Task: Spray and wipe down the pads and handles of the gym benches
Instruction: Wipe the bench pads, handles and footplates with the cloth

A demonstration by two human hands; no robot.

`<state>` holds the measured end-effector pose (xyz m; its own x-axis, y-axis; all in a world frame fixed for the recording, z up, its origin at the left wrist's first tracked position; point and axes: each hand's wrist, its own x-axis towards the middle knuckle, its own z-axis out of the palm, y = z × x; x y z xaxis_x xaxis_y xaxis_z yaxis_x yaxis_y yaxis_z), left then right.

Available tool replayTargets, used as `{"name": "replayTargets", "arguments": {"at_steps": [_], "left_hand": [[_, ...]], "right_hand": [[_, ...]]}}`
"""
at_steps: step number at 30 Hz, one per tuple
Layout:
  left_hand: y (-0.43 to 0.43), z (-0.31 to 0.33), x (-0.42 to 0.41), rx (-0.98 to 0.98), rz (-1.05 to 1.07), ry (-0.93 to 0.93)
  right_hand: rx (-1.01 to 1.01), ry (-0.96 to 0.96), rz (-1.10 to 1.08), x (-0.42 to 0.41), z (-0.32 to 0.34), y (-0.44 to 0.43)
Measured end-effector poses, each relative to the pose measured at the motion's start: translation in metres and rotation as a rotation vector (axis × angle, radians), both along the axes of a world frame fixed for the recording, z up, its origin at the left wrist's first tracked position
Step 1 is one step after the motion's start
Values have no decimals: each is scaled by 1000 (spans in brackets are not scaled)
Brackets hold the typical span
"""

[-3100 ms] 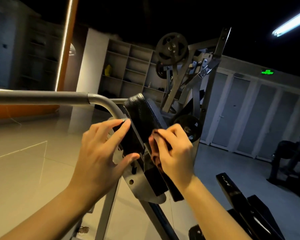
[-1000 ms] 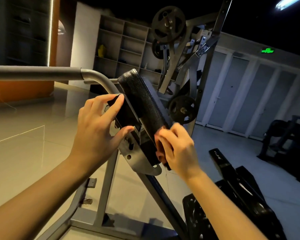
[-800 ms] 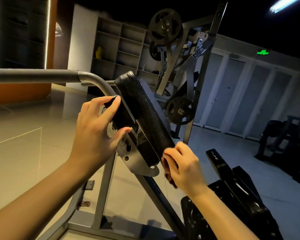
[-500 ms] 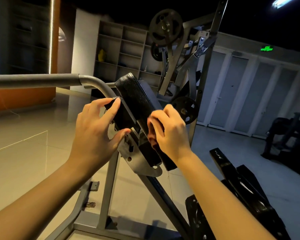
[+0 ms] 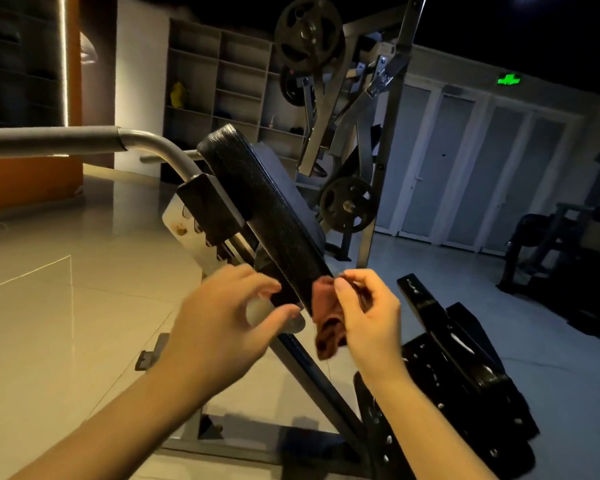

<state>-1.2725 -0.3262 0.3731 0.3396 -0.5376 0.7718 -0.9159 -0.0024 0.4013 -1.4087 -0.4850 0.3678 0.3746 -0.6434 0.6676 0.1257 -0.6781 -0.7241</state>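
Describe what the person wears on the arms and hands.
Nothing worn shows. Both forearms are bare, no sleeves in view; the left hand and right hand have no gloves, watch or bracelet. Blur hides any ring on the left.

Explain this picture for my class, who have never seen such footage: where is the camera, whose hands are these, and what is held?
The picture comes from a camera worn on a person's head, looking forward and down, so both bare arms are that person's own. The place is a gym. The slanted black slab is a bench pad on a metal frame, with a grey handle bar running left. The right hand pinches a reddish-brown cloth at the pad's lower end. The left hand, blurred, hovers beside it, fingers loosely curled, apparently holding nothing. Behind stand a weight-plate machine and shelves.
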Motion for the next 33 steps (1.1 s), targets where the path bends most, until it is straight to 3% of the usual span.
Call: {"name": "replayTargets", "arguments": {"at_steps": [2, 3, 7, 13, 20, 23, 28, 31, 33], "left_hand": [[-4, 1, -12, 71, -109, 334], [-7, 3, -14, 81, -152, 401], [-10, 13, -19, 54, -271, 513], [0, 21, -2, 147, -467, 868], [-5, 18, 5, 281, -509, 908], [-5, 20, 8, 359, -569, 899], [-13, 25, 7, 390, -559, 934], [-12, 29, 8, 373, -554, 1012], [-7, 33, 11, 349, -573, 960]], "right_hand": [[32, -43, 53, 8, 10, 15], [47, -64, 78, 11, 13, 20], [153, -61, 194, 11, 21, 33], [367, 155, 311, -9, 33, 19], [361, 462, 348, -29, 38, 4], [434, 469, 402, -33, 43, -2], [365, 531, 378, -23, 51, 0], [456, 528, 369, -19, 54, -3], [522, 510, 377, -16, 54, -7]]}}
